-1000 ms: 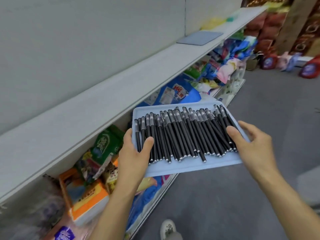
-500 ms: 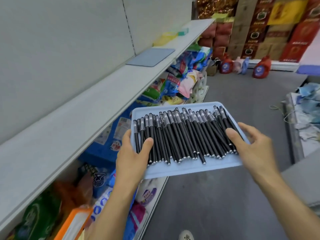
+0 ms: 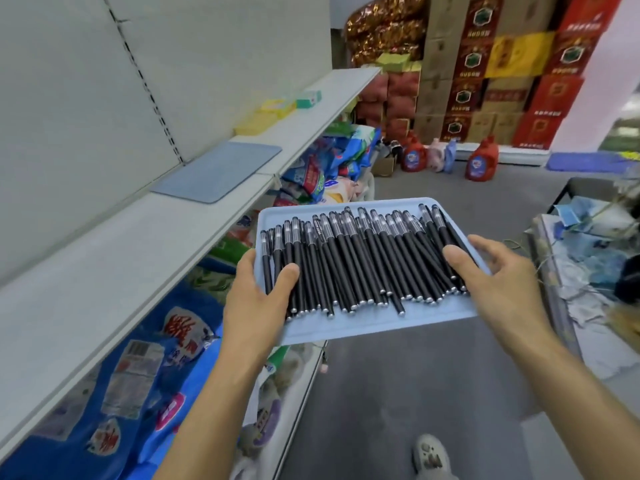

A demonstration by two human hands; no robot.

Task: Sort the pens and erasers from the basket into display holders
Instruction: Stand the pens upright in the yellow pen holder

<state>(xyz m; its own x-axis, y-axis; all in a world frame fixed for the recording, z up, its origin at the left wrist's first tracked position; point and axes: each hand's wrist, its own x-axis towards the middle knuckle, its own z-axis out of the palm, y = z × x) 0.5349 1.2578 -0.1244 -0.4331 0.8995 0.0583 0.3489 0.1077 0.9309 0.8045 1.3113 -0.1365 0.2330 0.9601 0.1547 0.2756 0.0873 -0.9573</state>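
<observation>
Since a second ago the person has walked on down the aisle with the tray [image 3: 374, 325]: the flat blue mat [image 3: 221, 171] on the shelf [image 3: 104, 258], then far off at the upper right of the frame, now lies just up and left of the tray, and stacked red boxes [image 3: 540, 98] have come into view at the top right. The pens [image 3: 360, 261], black with clear caps, lie side by side in a thick row across the middle of the frame, filling most of the pale blue tray, which is carried in the air over the grey floor [image 3: 398, 393]. By the look of it the pens are already gathered and sorted, and what remains is to set this tray down on display; no erasers and no basket can be made out here. The left hand [image 3: 258, 299] grips the tray's left edge, thumb pressed down on the leftmost pens, fingers hidden beneath. The right hand [image 3: 498, 275] holds the right edge the same way, thumb lying on the pens, its fingers spread loosely past the rim. Both forearms reach forward from the bottom of the frame.
</observation>
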